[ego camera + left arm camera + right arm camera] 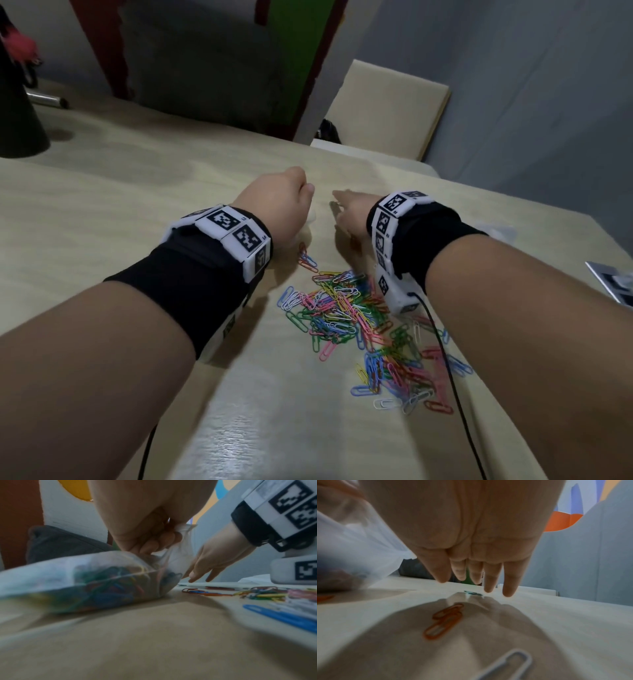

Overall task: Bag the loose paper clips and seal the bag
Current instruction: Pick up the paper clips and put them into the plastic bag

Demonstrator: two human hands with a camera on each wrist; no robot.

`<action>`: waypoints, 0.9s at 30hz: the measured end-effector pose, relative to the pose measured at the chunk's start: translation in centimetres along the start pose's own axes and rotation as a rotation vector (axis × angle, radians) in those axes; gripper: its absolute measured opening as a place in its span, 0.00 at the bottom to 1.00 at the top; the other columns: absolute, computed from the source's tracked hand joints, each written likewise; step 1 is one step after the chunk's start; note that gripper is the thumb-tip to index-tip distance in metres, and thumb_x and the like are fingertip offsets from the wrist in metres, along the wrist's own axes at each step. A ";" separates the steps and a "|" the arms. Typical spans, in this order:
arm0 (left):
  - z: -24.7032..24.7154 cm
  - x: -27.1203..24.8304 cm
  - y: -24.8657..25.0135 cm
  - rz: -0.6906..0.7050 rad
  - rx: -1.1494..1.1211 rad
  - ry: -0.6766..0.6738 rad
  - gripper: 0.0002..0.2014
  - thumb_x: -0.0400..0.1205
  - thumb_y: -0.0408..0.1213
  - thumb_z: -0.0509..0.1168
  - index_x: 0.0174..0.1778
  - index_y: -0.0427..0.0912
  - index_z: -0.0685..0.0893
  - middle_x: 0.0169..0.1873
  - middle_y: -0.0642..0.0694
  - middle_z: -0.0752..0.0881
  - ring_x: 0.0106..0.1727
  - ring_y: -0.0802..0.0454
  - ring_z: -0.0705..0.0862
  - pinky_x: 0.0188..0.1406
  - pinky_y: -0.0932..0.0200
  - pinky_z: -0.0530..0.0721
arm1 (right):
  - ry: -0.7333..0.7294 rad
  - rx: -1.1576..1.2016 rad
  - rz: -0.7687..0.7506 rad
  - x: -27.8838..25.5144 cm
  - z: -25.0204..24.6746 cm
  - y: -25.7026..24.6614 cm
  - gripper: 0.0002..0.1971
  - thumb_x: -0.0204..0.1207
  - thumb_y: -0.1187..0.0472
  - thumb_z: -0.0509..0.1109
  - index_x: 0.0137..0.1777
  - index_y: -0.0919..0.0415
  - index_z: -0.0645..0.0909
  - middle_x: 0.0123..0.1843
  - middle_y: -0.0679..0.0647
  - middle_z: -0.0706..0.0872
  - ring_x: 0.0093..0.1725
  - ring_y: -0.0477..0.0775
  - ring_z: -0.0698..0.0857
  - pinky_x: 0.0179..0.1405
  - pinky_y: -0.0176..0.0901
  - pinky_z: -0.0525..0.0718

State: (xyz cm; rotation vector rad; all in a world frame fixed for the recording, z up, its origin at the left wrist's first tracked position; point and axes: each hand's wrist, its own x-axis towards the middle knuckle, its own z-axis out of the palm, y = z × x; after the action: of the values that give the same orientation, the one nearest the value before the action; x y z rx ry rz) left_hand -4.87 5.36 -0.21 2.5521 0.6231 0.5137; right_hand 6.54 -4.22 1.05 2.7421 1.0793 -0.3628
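Observation:
A clear plastic bag [82,580] holding coloured paper clips lies on the table, and my left hand [150,536] grips its bunched mouth with curled fingers. In the head view my left hand [287,202] hides most of the bag. A heap of loose coloured paper clips [356,315] lies between my forearms. My right hand [476,563] hovers with straight fingers just above the table, its tips near a teal clip [472,593]; an orange clip [445,620] lies under the palm. My right hand [349,212] sits just right of the left.
A black cone-shaped object [17,116] stands at the table's far left. A beige chair [387,109] stands behind the far edge. A dark card [613,284] lies at the right edge. A black cable [452,370] trails from my right wrist across the clips.

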 end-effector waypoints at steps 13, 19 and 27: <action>-0.1 -0.3 0.3 -0.006 -0.021 -0.012 0.12 0.86 0.44 0.52 0.46 0.39 0.74 0.42 0.35 0.82 0.44 0.38 0.77 0.41 0.52 0.71 | -0.122 0.024 0.003 -5.0 3.1 -0.1 0.24 0.87 0.62 0.55 0.80 0.67 0.59 0.82 0.62 0.60 0.76 0.64 0.70 0.71 0.49 0.70; -0.2 -0.5 0.3 -0.004 -0.014 -0.015 0.13 0.86 0.44 0.51 0.48 0.37 0.75 0.45 0.33 0.84 0.45 0.37 0.78 0.41 0.51 0.73 | -0.112 0.046 -0.022 -8.4 4.4 -0.1 0.24 0.88 0.59 0.51 0.82 0.65 0.57 0.84 0.60 0.58 0.76 0.62 0.71 0.73 0.50 0.72; -0.3 -0.6 0.6 0.006 -0.015 -0.022 0.15 0.86 0.42 0.51 0.51 0.34 0.76 0.46 0.33 0.85 0.48 0.35 0.80 0.44 0.49 0.75 | -0.023 -0.031 0.015 -8.9 2.1 0.5 0.15 0.80 0.56 0.60 0.61 0.58 0.83 0.56 0.59 0.86 0.56 0.59 0.86 0.54 0.50 0.86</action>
State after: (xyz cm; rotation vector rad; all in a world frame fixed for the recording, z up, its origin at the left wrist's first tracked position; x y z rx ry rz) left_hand -5.34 4.72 0.22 2.5426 0.6022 0.4898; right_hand 0.20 -10.85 1.59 2.7101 1.0493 -0.3718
